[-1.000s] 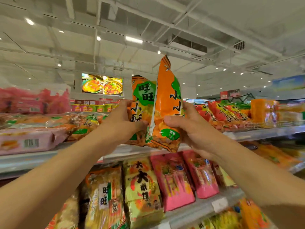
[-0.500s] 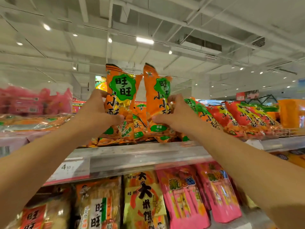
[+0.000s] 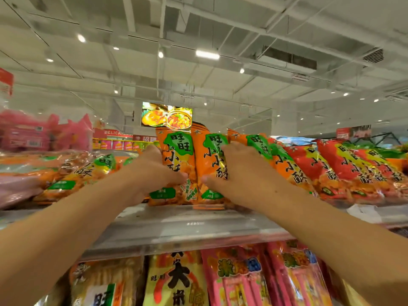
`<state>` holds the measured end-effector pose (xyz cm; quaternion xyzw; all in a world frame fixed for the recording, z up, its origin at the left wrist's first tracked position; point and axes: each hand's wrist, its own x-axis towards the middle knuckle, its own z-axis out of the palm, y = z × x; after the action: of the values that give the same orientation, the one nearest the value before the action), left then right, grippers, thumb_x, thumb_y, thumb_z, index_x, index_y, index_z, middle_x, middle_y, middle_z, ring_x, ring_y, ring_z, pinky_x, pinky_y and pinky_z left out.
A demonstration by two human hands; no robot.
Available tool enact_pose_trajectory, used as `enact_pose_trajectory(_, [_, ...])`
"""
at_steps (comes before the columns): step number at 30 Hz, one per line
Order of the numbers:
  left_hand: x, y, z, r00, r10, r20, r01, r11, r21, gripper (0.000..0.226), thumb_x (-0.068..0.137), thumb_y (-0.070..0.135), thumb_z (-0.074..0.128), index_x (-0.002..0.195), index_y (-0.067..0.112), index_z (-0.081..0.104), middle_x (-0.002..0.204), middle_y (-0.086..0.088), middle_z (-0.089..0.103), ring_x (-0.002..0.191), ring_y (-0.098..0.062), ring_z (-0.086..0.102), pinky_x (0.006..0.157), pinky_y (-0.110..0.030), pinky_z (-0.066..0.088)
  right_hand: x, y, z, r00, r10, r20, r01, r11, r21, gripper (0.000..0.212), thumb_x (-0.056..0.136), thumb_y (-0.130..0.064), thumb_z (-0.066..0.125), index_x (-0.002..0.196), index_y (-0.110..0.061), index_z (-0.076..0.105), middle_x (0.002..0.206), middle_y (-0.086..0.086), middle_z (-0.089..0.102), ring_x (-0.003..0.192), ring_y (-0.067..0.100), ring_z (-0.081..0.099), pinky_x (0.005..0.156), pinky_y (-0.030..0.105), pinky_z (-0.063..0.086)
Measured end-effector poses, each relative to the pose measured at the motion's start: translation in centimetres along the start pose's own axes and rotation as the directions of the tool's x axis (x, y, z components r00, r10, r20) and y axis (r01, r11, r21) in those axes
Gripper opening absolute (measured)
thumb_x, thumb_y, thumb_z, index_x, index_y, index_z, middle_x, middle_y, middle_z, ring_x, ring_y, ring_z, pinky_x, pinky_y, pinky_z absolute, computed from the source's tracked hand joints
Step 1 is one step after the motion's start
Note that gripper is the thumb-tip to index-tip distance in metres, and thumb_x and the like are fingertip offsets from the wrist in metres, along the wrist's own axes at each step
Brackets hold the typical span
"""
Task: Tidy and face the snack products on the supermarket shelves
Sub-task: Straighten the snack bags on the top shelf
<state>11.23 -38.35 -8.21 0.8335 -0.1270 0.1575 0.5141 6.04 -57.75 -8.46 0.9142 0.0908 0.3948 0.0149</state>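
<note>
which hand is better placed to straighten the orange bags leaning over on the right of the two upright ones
Right. The right hand already lies against the leaning orange bags; the left hand grips the upright bag further left.

Top shelf [image 3: 187,226] is looking pretty jammed: red bags [image 3: 344,168] are leaning tight against the orange bags [image 3: 284,164] on the right, and flat orange packs [image 3: 72,175] are crowding the left. Open air is sitting above the bags, plus a bare strip along the shelf's front lip.
</note>
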Motion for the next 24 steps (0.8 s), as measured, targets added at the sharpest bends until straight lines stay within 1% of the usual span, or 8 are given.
enact_pose_trajectory(3, [-0.1, 0.4, 0.5, 0.999, -0.024, -0.029, 0.027, 0.991, 0.134, 0.089, 0.069, 0.035, 0.085, 0.136, 0.015, 0.029, 0.111, -0.003, 0.052, 0.102, -0.023, 0.053, 0.083, -0.035, 0.048, -1.1, 3.2, -1.3, 0.989, -0.055, -0.137, 0.04, 0.993, -0.114, 0.067, 0.087, -0.063, 0.039, 0.143, -0.026, 0.037, 0.152, 0.007, 0.033, 0.14, 0.03, 0.026, 0.115, 0.045, 0.021])
enact_pose_trajectory(5, [-0.4, 0.8, 0.5, 0.997, -0.024, -0.069, 0.037, 0.981, 0.189, 0.098, 0.07, 0.043, 0.083, 0.142, 0.017, 0.023, 0.118, -0.004, 0.051, 0.101, -0.022, 0.051, 0.08, -0.031, 0.044, -2.1, 5.6, -1.5, 0.996, 0.033, -0.086, -0.039, 0.997, -0.059, 0.071, 0.087, -0.061, 0.039, 0.147, -0.026, 0.031, 0.154, 0.009, 0.03, 0.141, 0.032, 0.024, 0.116, 0.046, 0.02])
enact_pose_trajectory(8, [-0.8, 1.5, 1.4, 0.997, -0.011, -0.079, 0.029, 0.971, 0.239, 0.107, 0.074, 0.048, 0.078, 0.15, 0.026, 0.008, 0.151, -0.009, 0.033, 0.124, -0.029, 0.041, 0.086, -0.032, 0.035, -3.2, 7.4, -0.6, 0.997, 0.062, 0.046, -0.067, 0.993, 0.102, 0.075, 0.087, -0.06, 0.04, 0.152, -0.027, 0.02, 0.154, 0.007, 0.032, 0.138, 0.028, 0.032, 0.111, 0.046, 0.03])
enact_pose_trajectory(11, [-0.7, 1.8, 2.5, 0.995, 0.021, -0.099, 0.011, 0.949, 0.315, 0.103, 0.079, 0.039, 0.077, 0.152, 0.026, 0.005, 0.149, -0.013, 0.038, 0.115, -0.028, 0.044, 0.084, -0.032, 0.033, -3.3, 7.9, 0.3, 0.999, 0.015, 0.052, -0.023, 0.988, 0.155, 0.071, 0.093, -0.056, 0.041, 0.153, -0.029, 0.014, 0.155, 0.004, 0.03, 0.138, 0.028, 0.035, 0.109, 0.046, 0.035])
enact_pose_trajectory(14, [-1.0, 1.3, 2.0, 0.992, 0.009, -0.123, 0.033, 0.943, 0.33, 0.105, 0.078, 0.029, 0.079, 0.152, 0.027, 0.005, 0.149, -0.014, 0.037, 0.122, -0.032, 0.043, 0.088, -0.035, 0.035, -2.9, 7.9, 1.2, 0.999, 0.013, 0.036, -0.016, 0.996, 0.091, 0.071, 0.094, -0.059, 0.038, 0.153, -0.031, 0.009, 0.157, 0.004, 0.026, 0.134, 0.032, 0.038, 0.107, 0.046, 0.036])
enact_pose_trajectory(16, [-1.4, 1.1, 1.2, 0.988, 0.001, -0.155, 0.046, 0.954, 0.298, 0.104, 0.074, 0.027, 0.082, 0.15, 0.029, 0.011, 0.144, -0.015, 0.041, 0.11, -0.028, 0.044, 0.087, -0.037, 0.037, -2.5, 7.9, 1.6, 0.999, 0.017, 0.034, -0.019, 0.998, 0.068, 0.071, 0.094, -0.06, 0.038, 0.153, -0.033, 0.008, 0.158, 0.002, 0.024, 0.134, 0.034, 0.038, 0.107, 0.048, 0.035])
enact_pose_trajectory(21, [-2.2, 2.1, 2.6, 0.998, -0.002, -0.057, 0.019, 0.955, 0.296, 0.1, 0.076, 0.038, 0.079, 0.149, 0.034, 0.012, 0.128, -0.003, 0.047, 0.085, -0.009, 0.045, 0.071, -0.025, 0.038, -2.4, 8.8, 2.3, 0.994, -0.011, 0.105, -0.002, 0.993, 0.12, 0.077, 0.089, -0.069, 0.035, 0.152, -0.039, 0.002, 0.161, 0.001, 0.015, 0.141, 0.035, 0.026, 0.113, 0.053, 0.024])
enact_pose_trajectory(24, [-1.8, 3.0, 4.0, 0.999, -0.013, -0.042, 0.023, 0.964, 0.265, 0.087, 0.082, 0.042, 0.071, 0.149, 0.034, 0.014, 0.115, 0.002, 0.052, 0.084, -0.012, 0.05, 0.069, -0.029, 0.039, -2.8, 10.1, 2.0, 0.999, 0.015, 0.039, -0.02, 0.992, 0.125, 0.084, 0.077, -0.083, 0.024, 0.15, -0.047, 0.001, 0.162, 0.007, 0.012, 0.145, 0.032, 0.016, 0.116, 0.053, 0.016])
